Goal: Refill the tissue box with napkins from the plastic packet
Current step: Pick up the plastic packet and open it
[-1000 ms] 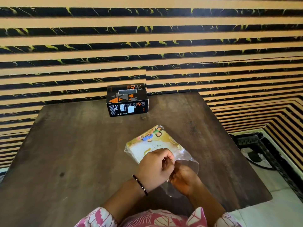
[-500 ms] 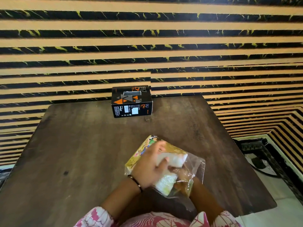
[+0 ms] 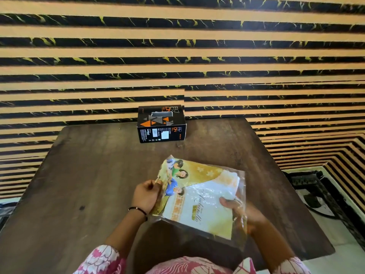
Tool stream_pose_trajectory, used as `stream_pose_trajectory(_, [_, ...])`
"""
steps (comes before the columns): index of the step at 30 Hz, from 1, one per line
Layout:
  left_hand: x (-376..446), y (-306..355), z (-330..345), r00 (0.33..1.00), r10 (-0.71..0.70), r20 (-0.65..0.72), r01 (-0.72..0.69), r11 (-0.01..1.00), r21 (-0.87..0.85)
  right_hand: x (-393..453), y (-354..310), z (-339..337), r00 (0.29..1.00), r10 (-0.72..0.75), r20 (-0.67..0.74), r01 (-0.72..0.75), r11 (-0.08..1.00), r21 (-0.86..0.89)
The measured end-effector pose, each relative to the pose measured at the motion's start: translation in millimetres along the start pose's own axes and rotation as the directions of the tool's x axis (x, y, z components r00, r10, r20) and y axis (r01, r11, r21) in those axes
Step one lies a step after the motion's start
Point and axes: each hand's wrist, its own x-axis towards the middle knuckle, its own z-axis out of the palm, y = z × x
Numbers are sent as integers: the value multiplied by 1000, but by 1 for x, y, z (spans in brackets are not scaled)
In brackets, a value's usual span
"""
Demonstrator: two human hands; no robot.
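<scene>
A clear plastic packet (image 3: 201,196) with a yellow printed front and white napkins inside is held flat above the near part of the table. My left hand (image 3: 145,196) pinches its left edge. My right hand (image 3: 240,212) grips its right, open end, partly seen through the plastic. The black tissue box (image 3: 161,123) with orange triangles stands at the table's far edge against the wall, its top slot showing, well beyond both hands.
The dark wooden table (image 3: 88,184) fills the middle of the view. A striped black and tan wall rises right behind it. On the right, below the table edge, lies a light floor with a black metal frame (image 3: 312,186).
The packet has been lifted, turned printed side up and spread wide between my hands. My left hand moved from on top of it to its left edge.
</scene>
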Motion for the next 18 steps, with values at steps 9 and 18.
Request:
stream_pose_trajectory(9, [14,-26,-30,961,-138,-238,137,990,-21,-25,-16,-30,960,-139,-242,158,986,60])
stream_pose_trajectory(18, [10,-30,-26,936,-205,-286,192,979,-74,-22,10,-56,732,-76,-677,467,780,417])
